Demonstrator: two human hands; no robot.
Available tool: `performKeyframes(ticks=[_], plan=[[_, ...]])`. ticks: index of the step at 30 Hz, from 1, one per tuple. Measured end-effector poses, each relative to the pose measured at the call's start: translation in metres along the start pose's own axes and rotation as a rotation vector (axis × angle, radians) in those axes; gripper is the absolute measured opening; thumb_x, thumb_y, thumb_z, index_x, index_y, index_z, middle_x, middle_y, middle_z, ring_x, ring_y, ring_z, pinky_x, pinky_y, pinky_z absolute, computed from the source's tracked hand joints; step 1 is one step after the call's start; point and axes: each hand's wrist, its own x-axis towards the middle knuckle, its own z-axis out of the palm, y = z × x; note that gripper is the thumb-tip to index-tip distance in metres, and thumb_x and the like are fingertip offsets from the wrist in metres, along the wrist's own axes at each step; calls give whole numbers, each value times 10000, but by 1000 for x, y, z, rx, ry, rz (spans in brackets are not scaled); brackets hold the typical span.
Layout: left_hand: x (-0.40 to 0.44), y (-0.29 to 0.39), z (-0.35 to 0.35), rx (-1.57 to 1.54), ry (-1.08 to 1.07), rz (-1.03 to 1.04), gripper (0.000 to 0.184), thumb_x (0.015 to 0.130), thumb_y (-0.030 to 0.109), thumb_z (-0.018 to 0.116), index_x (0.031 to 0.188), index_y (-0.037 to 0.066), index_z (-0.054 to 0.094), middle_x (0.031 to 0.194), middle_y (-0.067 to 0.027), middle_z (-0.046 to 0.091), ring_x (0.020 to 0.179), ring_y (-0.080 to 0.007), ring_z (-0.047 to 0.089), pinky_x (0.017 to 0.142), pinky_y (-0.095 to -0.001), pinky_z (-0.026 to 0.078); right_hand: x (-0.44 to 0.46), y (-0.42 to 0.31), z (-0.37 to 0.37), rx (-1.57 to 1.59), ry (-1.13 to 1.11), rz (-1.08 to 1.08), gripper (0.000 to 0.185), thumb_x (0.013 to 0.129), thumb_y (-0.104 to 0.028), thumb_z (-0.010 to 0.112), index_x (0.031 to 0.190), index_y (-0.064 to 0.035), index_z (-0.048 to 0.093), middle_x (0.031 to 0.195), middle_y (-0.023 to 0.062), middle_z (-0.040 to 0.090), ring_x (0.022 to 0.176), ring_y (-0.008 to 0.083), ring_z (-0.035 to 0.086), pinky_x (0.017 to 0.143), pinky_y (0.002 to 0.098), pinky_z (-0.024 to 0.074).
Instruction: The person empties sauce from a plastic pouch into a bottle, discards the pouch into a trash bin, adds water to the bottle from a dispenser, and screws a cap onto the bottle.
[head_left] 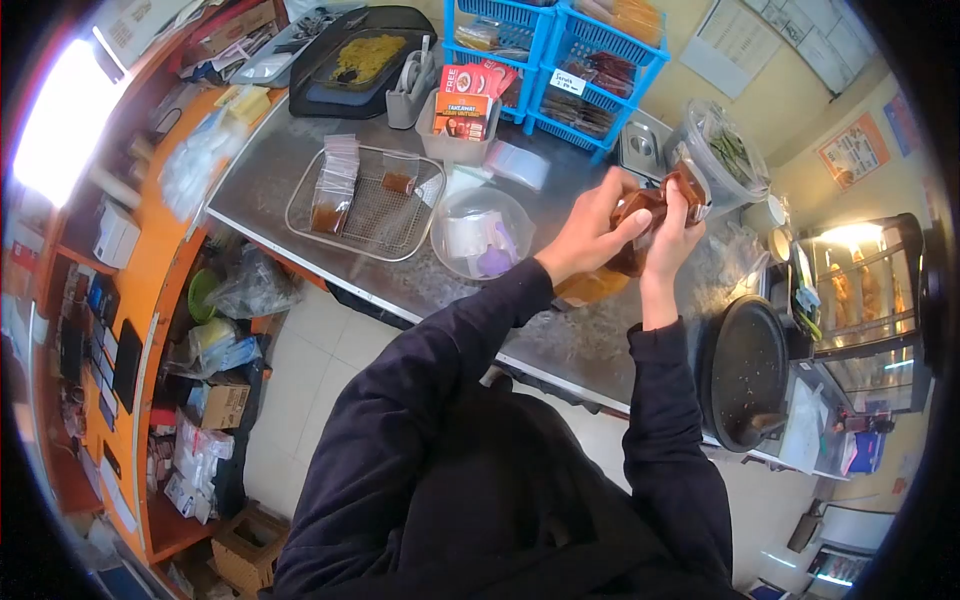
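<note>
My left hand (588,236) and my right hand (672,238) are together above the right part of the steel counter. Between them is a glossy red-brown packet (632,258), gripped from both sides, with its top by my fingertips; fingers partly cover it. Under my hands lies an amber-coloured item (594,287), mostly hidden by my left wrist. To the left stands a round clear tub (447,247) with white and purple things inside. Beyond that, a wire basket (375,250) holds a row of small clear sachets (338,175) and a loose sachet with brown contents (398,184).
Blue stacked crates (590,85) with packets stand at the back, beside a white bin of takeaway leaflets (462,150). A lidded tub of greens (722,150) is right of my hands. A round black pan (745,370) and a lit glass warmer (865,300) stand further right.
</note>
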Motion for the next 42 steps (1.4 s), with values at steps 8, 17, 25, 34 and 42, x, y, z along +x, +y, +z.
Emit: performKeyframes(ticks=[8, 17, 25, 34, 42], plan=[[4, 7, -13, 131, -203, 47, 1260, 482, 514, 976, 1373, 3, 246, 1326, -222, 468, 1282, -361, 490, 1066, -426, 404, 10, -18, -11, 1, -140, 18, 498, 1046, -448, 492, 1293, -16, 506, 1211, 72, 585, 1090, 157, 567, 942, 313, 460], [13, 20, -13, 15, -335, -104, 948, 640, 246, 893, 1360, 49, 309, 1195, -176, 609, 1131, -298, 624, 970, -380, 481, 1, -64, 3, 238, -221, 56, 476, 1051, -314, 502, 1419, -19, 438, 1053, 113, 658, 981, 200, 653, 871, 370, 545], [21, 16, -11, -1, -476, -98, 738, 688, 120, 830, 1274, 55, 387, 1083, -150, 648, 1001, -253, 654, 911, -356, 491, 3, -57, 8, 298, -114, -39, 443, 1052, -427, 480, 772, -84, 474, 663, -15, 397, 563, 62, 312, 536, 244, 306], [18, 22, -8, -68, -404, -73, 645, 700, 83, 814, 1221, 52, 435, 1011, -126, 675, 939, -176, 637, 876, -336, 496, 15, -51, -8, 547, -335, 161, 472, 1056, -349, 461, 658, -116, 363, 557, -20, 335, 504, 91, 257, 495, 276, 238], [18, 11, -4, -104, -399, -52, 647, 691, 124, 834, 1207, 51, 451, 1033, -141, 672, 964, -261, 672, 849, -361, 507, 2, -78, 15, 223, -140, 76, 366, 1057, -367, 481, 826, -84, 472, 651, -19, 370, 615, 81, 341, 569, 273, 307]])
